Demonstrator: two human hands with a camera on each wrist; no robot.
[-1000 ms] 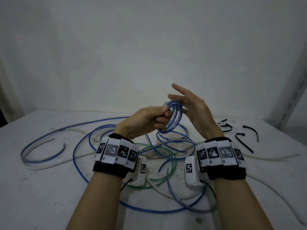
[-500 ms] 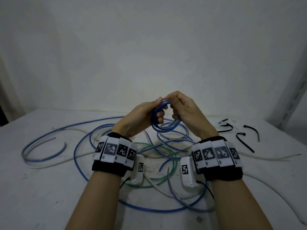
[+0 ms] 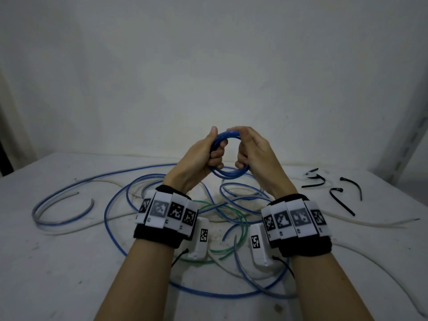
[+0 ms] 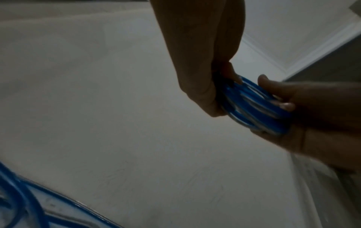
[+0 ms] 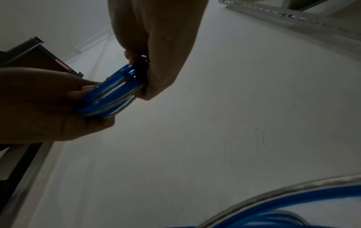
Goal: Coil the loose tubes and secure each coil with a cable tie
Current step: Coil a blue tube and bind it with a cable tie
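Just above the middle of the head view, the left hand [image 3: 201, 156] has its fingers [image 3: 217, 156] curled through the blue coil [image 3: 228, 173] and its thumb laid along the coil's upper left arc, so it grips the left side of the ring. The right hand [image 3: 253, 151] closes on the right side, fingers [image 3: 240, 162] curled through the opening from the right and the thumb over the top arc. In the left wrist view the coil [image 4: 254, 106] shows as several blue turns side by side, pinched between the left hand [image 4: 203, 61] at top centre and the right hand [image 4: 322, 117] coming in from the right edge. In the right wrist view the same turns [image 5: 111, 95] sit between the right hand [image 5: 156, 46] at the top and the left hand [image 5: 39, 104] at the left; something small and dark sits at the coil's top by the right fingers, too dim to make out. The coil is held up off the worktop [image 3: 58, 262], over a tangle of loose tubes [image 3: 176, 228] in the lower middle of the head view: blue, green and whitish ones crossing each other and spreading to the left and right edges. Black ties [image 3: 340, 200] lie scattered at the right of the frame, well apart from the hands. Both wrists wear black bands [image 3: 162, 235] with white marker tags.
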